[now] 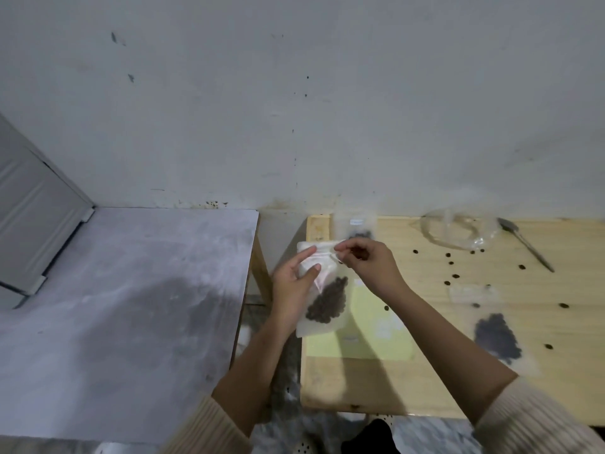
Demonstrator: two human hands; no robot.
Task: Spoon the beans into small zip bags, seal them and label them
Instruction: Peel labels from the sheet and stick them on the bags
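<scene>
Over the near left part of the wooden bench [425,381], you held a small zip bag [322,326] up between both hands. Your left hand [293,290] took its left edge, thumb pressed on the front and forefinger reaching up to the top strip, so that grip held the plastic. Your right hand [366,263] pinched the right end of the top strip, fingers curled, a narrow grip on the seal. The beans [329,303] lay in a dark heap in the bag's lower half.

A second bag [358,227] at the far edge, against the wall, carried a small white label, its writing too small to read. A yellow sheet [360,345] lay under your hands. To the right lay a third bag of beans [497,339], loose beans [455,276] scattered about, and farther off a crumpled clear bag [458,231] just beside a spoon [523,244]. A grey bench [131,290] stood to the left.
</scene>
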